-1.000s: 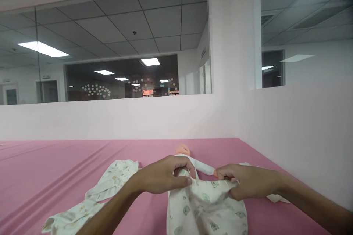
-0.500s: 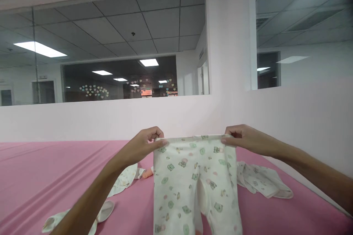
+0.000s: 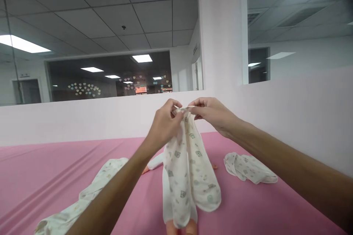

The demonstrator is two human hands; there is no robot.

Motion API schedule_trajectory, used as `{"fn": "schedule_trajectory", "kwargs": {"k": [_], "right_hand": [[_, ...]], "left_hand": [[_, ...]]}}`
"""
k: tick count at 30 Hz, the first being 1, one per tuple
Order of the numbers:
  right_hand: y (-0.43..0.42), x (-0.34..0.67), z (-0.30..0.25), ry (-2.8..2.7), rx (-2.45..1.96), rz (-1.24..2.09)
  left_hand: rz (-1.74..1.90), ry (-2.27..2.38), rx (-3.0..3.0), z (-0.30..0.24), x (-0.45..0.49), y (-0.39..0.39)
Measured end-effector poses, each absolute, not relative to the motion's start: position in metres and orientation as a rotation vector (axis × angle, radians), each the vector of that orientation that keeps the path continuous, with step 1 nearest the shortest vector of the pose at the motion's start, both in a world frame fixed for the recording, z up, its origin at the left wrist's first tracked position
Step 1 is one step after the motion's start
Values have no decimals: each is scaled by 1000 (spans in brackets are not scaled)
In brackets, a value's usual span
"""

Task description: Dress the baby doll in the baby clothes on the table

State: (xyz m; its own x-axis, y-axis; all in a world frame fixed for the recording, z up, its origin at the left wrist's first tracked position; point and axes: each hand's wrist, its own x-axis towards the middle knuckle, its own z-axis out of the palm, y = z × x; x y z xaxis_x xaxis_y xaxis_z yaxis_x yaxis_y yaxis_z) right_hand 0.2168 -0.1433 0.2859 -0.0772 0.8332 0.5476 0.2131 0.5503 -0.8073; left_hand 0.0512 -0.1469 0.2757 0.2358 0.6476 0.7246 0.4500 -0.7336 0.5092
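Under everything spreads a broad tabletop (image 3: pixel 132 183) covered in smooth pink cloth, creased along its left side; a dropped hem could snag in those folds. On it lies a doll (image 3: pixel 167 200) in white clothing, bare legs towards me, its torso mostly hidden behind what I hold. Since I see so little of it, I could nudge it askew without noticing. In front of it hang soft cream cloth trousers (image 3: pixel 200 169) printed with small grey-green motifs; whether they touch the doll I can't tell. Their two legs dangle separately, so uneven turning of my wrists could twist them together. To the left, a long white patterned garment (image 3: pixel 95 183) lies partly behind my forearm, and a low sweep could drag it along. The smaller white printed cloth bundle (image 3: pixel 249 169) on the right sits well apart, at less risk. My grip is a pinch on both sides: left hand (image 3: pixel 167 119) and right hand (image 3: pixel 215 114) hold the gathered waistband (image 3: pixel 185 110) by the fingertips, close together. With so little fabric caught, one side could slip if I loosen.
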Motion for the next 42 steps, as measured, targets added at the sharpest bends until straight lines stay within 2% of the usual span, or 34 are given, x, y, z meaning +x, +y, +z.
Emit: {"fn": "schedule_trajectory", "kwargs": {"k": [4, 12, 19, 22, 25, 30, 33, 38, 42], "right_hand": [[-146, 216, 277, -1706, -890, 659], [-150, 222, 263, -1835, -860, 709], [-147, 220, 252, -1884, -898, 418], [-147, 225, 252, -1808, -926, 448], [-155, 228, 257, -1751, -849, 575], [-173, 223, 264, -1726, -583, 712], [-171, 220, 265, -1704, -530, 755], [-144, 234, 257, -1530, -706, 680], [-129, 246, 215, -1462, -1033, 734]], "left_hand": [[1418, 1005, 2437, 262, 63, -151], [1357, 952, 2179, 254, 62, -147], [1425, 1003, 2217, 250, 65, -161], [1533, 1193, 2116, 226, 57, -169], [1375, 1266, 1921, 187, 47, -169], [1183, 866, 1572, 131, 47, -162], [1113, 855, 1448, 117, 54, -168], [1112, 870, 1310, 121, 49, -192], [1258, 1114, 1423, 129, 30, -215]]}}
